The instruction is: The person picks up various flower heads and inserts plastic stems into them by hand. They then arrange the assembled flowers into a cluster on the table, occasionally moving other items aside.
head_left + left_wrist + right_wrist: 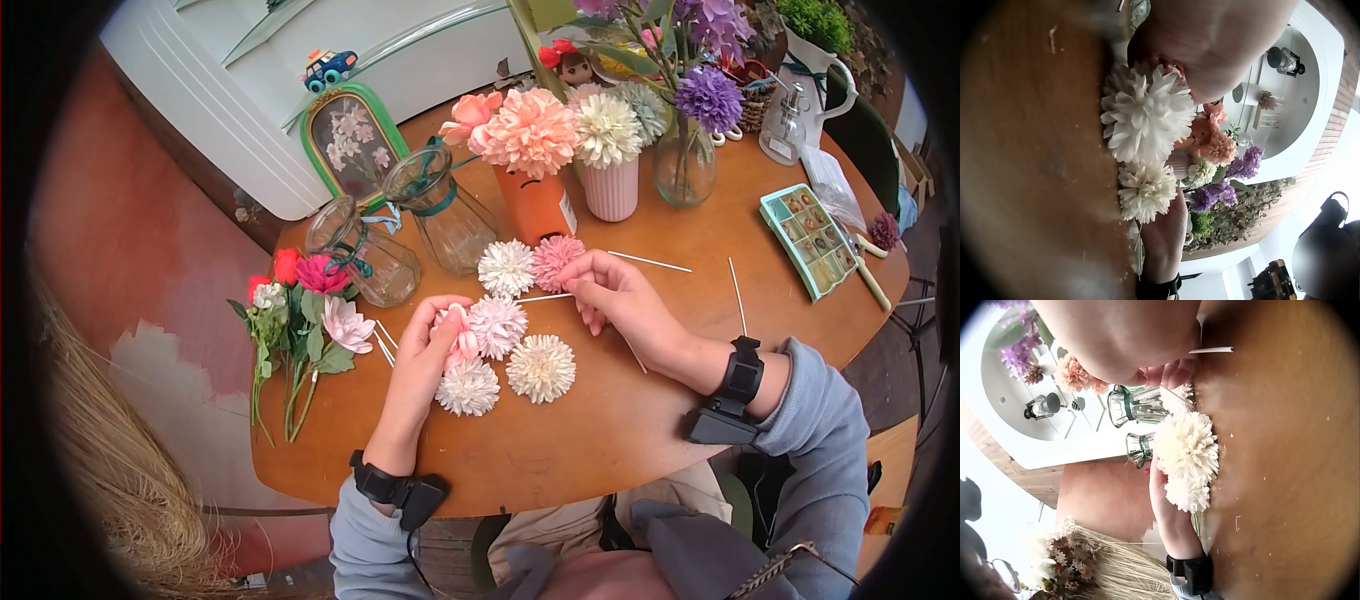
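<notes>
My left hand [414, 362] grips a pink flower head [463, 346], its thumb lying over the petals. The right hand [628, 308] pinches the end of a thin white stick [543, 297] between thumb and fingertips. That stick points left towards a pale pink pompom flower [498, 326]. Beside the left fingers lies a white pompom flower [467, 388], with a cream one [541, 368] to its right. Behind them are another white pompom flower [507, 269] and a deeper pink one [558, 262], the latter near the right fingertips. In the left wrist view the white flower [1147, 115] hides much of the grip.
Stemmed artificial flowers [305, 325] lie at left, near two glass vases [440, 225]. An orange pot [533, 205], a pink ribbed pot [610, 190] and a clear vase [686, 175] hold blooms behind. More white sticks [652, 262] and a compartment box [808, 240] lie at right.
</notes>
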Tool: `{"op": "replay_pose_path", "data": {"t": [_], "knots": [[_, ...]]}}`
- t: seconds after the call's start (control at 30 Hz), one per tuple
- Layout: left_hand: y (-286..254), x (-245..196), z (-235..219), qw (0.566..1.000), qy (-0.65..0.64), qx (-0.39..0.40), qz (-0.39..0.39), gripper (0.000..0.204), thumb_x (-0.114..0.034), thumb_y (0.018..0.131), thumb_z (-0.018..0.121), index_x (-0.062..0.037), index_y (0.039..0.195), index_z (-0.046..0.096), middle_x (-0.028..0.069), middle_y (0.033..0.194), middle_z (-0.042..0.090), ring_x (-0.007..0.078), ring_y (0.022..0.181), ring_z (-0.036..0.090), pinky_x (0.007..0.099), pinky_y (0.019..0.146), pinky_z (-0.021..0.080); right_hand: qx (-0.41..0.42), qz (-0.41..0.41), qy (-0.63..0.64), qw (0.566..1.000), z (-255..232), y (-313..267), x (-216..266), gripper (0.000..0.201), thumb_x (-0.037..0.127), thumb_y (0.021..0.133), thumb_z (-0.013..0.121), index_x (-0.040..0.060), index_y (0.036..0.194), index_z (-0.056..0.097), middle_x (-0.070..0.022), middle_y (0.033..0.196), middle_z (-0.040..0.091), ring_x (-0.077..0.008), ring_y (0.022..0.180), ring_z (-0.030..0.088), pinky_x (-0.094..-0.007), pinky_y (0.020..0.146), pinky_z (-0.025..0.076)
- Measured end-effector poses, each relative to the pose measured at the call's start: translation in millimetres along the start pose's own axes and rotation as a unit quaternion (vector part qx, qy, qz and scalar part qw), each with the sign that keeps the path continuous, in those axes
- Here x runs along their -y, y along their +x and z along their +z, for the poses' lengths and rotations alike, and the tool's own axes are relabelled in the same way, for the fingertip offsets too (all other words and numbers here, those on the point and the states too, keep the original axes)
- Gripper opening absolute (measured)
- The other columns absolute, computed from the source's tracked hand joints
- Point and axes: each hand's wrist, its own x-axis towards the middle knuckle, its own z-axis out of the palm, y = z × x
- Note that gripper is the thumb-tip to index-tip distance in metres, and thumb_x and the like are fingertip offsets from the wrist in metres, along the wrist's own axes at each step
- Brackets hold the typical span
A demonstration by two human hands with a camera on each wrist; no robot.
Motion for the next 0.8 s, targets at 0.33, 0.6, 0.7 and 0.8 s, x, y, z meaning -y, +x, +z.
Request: {"op": "replay_pose_path", "data": {"t": [0.33, 0.6, 0.7, 0.8], "knots": [[0.2, 0.3, 0.0, 1.000, 0.025, -0.009, 0.012, 0.023, -0.020, 0.095, 0.050, -0.0050, 0.112, 0.054, -0.0023, 0.092, 0.051, 0.0038, 0.083, 0.047, 0.0181, 0.074, 0.039, -0.013, -0.002, -0.003, 1.000, 1.5, -0.4, 1.4, 0.011, 0.015, 0.090, 0.054, 0.0063, 0.098, 0.056, 0.0053, 0.072, 0.050, -0.0014, 0.060, 0.046, -0.0164, 0.052, 0.039], [0.2, 1.4, -1.7, 0.999, 0.040, -0.012, 0.023, 0.024, -0.018, 0.095, 0.048, -0.0045, 0.114, 0.052, -0.0015, 0.096, 0.054, 0.0036, 0.084, 0.051, 0.0183, 0.075, 0.041, -0.027, -0.023, -0.012, 0.999, 0.6, 1.1, -0.8, 0.009, 0.013, 0.088, 0.055, 0.0055, 0.094, 0.055, 0.0064, 0.065, 0.049, -0.0015, 0.055, 0.043, -0.0167, 0.049, 0.036], [-1.2, -2.2, -0.4, 0.999, 0.027, -0.013, 0.017, 0.023, -0.019, 0.095, 0.050, -0.0047, 0.113, 0.054, -0.0005, 0.096, 0.053, 0.0052, 0.088, 0.049, 0.0197, 0.078, 0.040, -0.028, -0.026, -0.011, 0.999, 0.8, 1.2, -0.4, 0.008, 0.011, 0.088, 0.055, 0.0055, 0.094, 0.055, 0.0072, 0.062, 0.047, -0.0007, 0.054, 0.042, -0.0164, 0.048, 0.036], [0.0, 0.3, -1.3, 0.999, 0.040, -0.009, 0.026, 0.024, -0.019, 0.094, 0.050, -0.0046, 0.113, 0.054, -0.0006, 0.097, 0.053, 0.0049, 0.088, 0.049, 0.0193, 0.078, 0.040, -0.027, -0.026, -0.010, 0.999, 1.3, 0.6, -0.2, 0.008, 0.010, 0.087, 0.055, 0.0055, 0.094, 0.055, 0.0074, 0.062, 0.047, -0.0002, 0.053, 0.042, -0.0162, 0.047, 0.035]]}}
